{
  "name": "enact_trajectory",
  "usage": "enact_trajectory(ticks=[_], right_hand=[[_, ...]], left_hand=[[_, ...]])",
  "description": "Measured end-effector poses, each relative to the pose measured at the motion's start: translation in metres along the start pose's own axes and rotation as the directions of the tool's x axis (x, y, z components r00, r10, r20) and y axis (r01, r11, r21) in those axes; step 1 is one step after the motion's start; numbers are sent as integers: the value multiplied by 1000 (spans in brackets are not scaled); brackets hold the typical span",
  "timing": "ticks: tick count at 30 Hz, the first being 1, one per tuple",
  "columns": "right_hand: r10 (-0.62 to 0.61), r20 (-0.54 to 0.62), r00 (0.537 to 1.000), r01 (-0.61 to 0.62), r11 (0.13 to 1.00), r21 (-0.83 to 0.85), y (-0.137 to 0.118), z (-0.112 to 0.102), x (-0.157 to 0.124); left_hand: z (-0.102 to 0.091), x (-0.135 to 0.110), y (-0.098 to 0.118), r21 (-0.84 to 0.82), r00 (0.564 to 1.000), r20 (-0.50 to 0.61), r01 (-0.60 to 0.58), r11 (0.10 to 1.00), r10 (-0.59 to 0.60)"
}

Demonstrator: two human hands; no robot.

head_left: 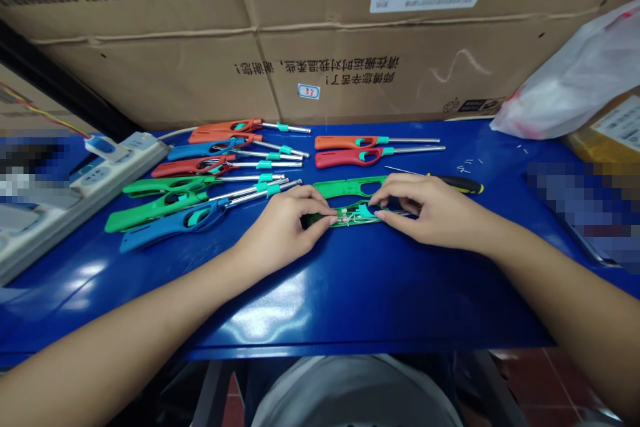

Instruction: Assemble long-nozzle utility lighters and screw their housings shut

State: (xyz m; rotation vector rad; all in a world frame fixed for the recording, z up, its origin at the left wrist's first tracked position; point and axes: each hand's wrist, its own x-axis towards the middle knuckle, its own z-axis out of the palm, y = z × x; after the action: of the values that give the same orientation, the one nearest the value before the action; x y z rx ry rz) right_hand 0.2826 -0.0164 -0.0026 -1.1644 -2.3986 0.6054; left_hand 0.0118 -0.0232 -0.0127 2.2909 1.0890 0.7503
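Note:
An opened green lighter body (350, 216) lies on the blue table (350, 294), its inner parts and a teal trigger showing. My left hand (285, 227) pinches its left end, fingers curled. My right hand (430, 210) presses fingertips on its right part by the trigger. A separate green half shell (350, 186) lies just behind it. A screwdriver with a black and yellow handle (463, 184) pokes out behind my right hand.
Several assembled long-nosed lighters in orange, red, green and blue (210, 180) lie at the left; two more (370, 149) lie behind. A power strip (100, 170) sits far left. Cardboard boxes (320, 34) stand at the back, a plastic bag (575, 80) at right. Small screws (467, 164) lie scattered.

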Motion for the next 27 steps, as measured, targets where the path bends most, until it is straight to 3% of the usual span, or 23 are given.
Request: enact_trajectory(ticks=[5,10,16,27], right_hand=[[-22,43,999,21,1000,17,3,-3,0],[-26,36,999,26,1000,13,0,-1,1],[-101,23,995,103,991,-90,-1,6,-1],[-105,15,994,106,984,-142,-5,10,0]], left_hand=[[-5,-2,5,142,998,26,-63,988,60],[-2,-7,11,318,975,36,-218,923,218],[5,-10,12,330,940,184,-334,883,287],[8,-10,8,332,931,165,-364,870,326]])
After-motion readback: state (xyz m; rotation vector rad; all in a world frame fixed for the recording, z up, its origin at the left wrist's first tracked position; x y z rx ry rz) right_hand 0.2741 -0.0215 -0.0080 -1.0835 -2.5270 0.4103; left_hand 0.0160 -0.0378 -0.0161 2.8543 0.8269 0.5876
